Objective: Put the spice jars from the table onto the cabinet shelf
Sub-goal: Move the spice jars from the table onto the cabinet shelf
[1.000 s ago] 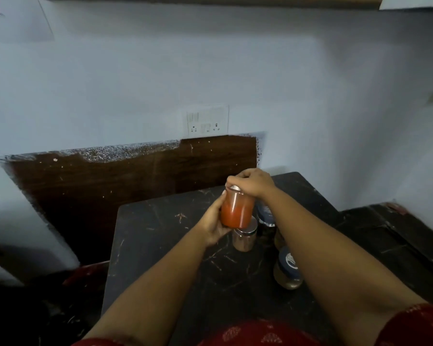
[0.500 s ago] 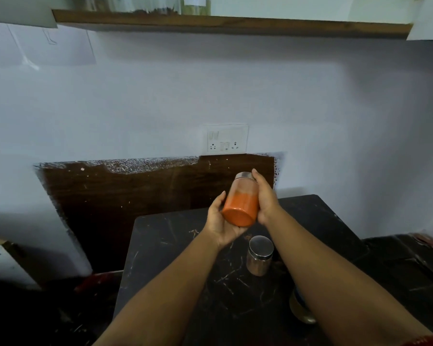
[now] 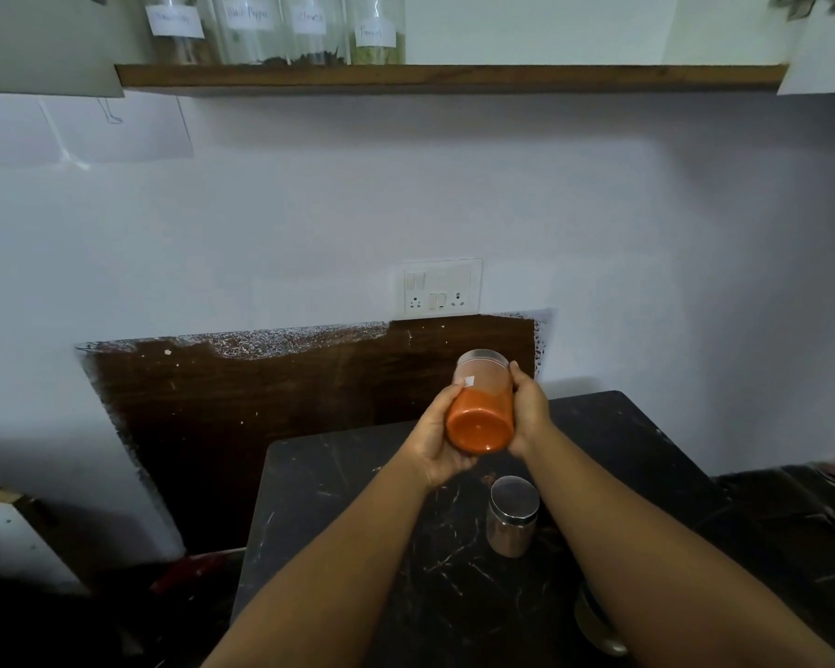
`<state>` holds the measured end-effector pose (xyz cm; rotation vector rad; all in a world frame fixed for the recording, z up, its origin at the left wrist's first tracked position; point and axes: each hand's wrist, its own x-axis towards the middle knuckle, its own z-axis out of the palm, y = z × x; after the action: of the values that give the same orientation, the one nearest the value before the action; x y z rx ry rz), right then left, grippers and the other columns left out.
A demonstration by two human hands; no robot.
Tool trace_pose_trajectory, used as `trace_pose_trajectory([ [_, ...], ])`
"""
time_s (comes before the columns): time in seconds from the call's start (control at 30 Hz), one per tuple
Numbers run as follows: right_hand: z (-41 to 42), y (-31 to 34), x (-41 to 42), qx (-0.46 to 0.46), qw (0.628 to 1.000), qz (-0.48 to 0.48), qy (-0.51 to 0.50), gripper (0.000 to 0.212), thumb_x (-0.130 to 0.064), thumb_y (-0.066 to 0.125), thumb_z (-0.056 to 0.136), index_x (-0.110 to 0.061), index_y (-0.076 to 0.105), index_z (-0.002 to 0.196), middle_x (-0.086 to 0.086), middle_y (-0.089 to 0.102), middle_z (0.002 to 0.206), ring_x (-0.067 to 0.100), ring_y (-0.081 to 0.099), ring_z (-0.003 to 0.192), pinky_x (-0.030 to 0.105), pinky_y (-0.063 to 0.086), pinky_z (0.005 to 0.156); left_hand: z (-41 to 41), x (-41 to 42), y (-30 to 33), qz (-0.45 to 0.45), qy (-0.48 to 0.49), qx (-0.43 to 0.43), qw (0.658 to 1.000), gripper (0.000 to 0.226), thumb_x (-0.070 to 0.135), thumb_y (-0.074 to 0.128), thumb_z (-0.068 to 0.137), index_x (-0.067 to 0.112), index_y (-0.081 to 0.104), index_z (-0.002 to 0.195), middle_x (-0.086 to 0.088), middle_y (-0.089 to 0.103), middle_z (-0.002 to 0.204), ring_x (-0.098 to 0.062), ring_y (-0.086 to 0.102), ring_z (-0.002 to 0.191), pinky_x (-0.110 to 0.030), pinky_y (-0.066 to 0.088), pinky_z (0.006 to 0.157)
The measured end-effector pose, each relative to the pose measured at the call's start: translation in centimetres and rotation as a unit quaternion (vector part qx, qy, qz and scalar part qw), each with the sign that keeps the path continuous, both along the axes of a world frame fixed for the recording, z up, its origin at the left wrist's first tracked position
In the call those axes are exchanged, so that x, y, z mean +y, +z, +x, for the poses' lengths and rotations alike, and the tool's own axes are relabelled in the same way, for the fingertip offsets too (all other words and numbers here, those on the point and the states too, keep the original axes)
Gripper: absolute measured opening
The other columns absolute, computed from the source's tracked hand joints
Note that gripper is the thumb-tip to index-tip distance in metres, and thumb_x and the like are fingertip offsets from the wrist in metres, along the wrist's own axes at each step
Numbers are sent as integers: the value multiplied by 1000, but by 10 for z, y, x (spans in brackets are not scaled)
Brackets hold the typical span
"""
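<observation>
A person's two hands hold a jar of orange spice (image 3: 482, 408) in the air above the dark table (image 3: 348, 479), its base tipped toward the camera and its lid pointing away toward the wall. The left hand (image 3: 436, 438) cups the jar from below and the side, fingers curled round it, while the right hand (image 3: 529, 409) grips the opposite side. A second jar with a metal lid (image 3: 512, 515) stands upright on the table just below the hands, and part of another jar (image 3: 596, 624) shows at the table's near edge, mostly hidden by the right forearm. High on the wall, a wooden shelf (image 3: 550, 77) carries four labelled glass jars (image 3: 276, 28) (their labels too blurred to read with confidence). A switch plate (image 3: 438, 286) sits on the wall between shelf and table.
</observation>
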<state>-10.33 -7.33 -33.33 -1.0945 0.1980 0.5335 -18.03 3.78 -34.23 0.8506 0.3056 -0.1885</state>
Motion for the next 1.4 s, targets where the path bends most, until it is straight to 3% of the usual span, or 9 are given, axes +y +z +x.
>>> trace_pose_trajectory([
  [0.2, 3, 7, 6, -5, 997, -78, 6, 43, -55, 40, 98, -20, 49, 122, 18, 66, 111, 35, 66, 100, 46, 55, 85, 6, 8, 7, -63, 4, -1, 998, 57, 53, 54, 88, 16, 49, 131, -22, 56, 128, -35, 58, 110, -46, 49, 91],
  [0.37, 8, 4, 10, -29, 987, -156, -30, 42, -46, 41, 100, -14, 53, 125, 16, 67, 107, 31, 66, 98, 46, 54, 91, 10, 22, 12, -31, -1, -8, 1000, 40, 39, 40, 99, 11, 49, 125, -19, 59, 107, -30, 60, 96, -44, 48, 88],
  [0.6, 2, 10, 14, -13, 993, -115, 14, 28, -36, 55, 97, -15, 61, 113, 16, 70, 101, 31, 68, 88, 37, 56, 63, 12, 17, 9, 48, 31, -49, 997, 65, 56, 67, 75, 20, 52, 127, -17, 62, 122, -31, 61, 113, -48, 47, 101],
  [0.77, 4, 6, 12, -26, 996, -76, 48, 32, -37, 44, 101, -18, 55, 126, 16, 68, 111, 33, 67, 100, 49, 54, 88, 20, 16, 8, 94, 93, -17, 991, 64, 65, 47, 87, 21, 46, 133, -16, 65, 120, -32, 67, 106, -49, 55, 89],
  [0.87, 4, 6, 10, -34, 993, -96, 64, 36, -39, 42, 102, -21, 49, 132, 15, 65, 115, 33, 66, 101, 49, 56, 83, 20, 18, 7, 122, 128, -5, 984, 51, 54, 36, 98, 23, 38, 138, -14, 61, 120, -31, 66, 103, -47, 57, 81],
  [1.0, 0, 7, 8, -32, 994, -76, 71, 39, -42, 42, 101, -24, 45, 136, 14, 64, 117, 34, 66, 101, 48, 57, 78, 13, 17, 9, 97, 110, -13, 989, 37, 42, 35, 103, 24, 40, 134, -13, 58, 118, -29, 63, 104, -49, 53, 89],
  [1.17, -2, 6, 9, -29, 995, -76, 64, 42, -42, 43, 101, -24, 44, 139, 14, 63, 118, 34, 65, 103, 54, 54, 88, 11, 19, 9, 102, 99, -10, 990, 40, 43, 37, 102, 23, 39, 136, -13, 57, 123, -30, 62, 109, -50, 53, 93],
  [1.3, -2, 3, 9, -29, 995, -72, 69, 43, -41, 42, 101, -23, 42, 141, 15, 63, 119, 35, 65, 104, 53, 54, 88, 10, 21, 9, 107, 96, -5, 990, 41, 43, 39, 102, 23, 38, 137, -13, 57, 122, -29, 63, 105, -45, 56, 82],
  [1.4, -4, 6, 9, -22, 996, -61, 67, 47, -46, 40, 101, -19, 43, 138, 16, 64, 115, 34, 66, 101, 50, 55, 82, 10, 23, 9, 101, 101, 3, 990, 40, 41, 40, 102, 22, 40, 138, -13, 58, 120, -30, 63, 106, -49, 54, 91],
])
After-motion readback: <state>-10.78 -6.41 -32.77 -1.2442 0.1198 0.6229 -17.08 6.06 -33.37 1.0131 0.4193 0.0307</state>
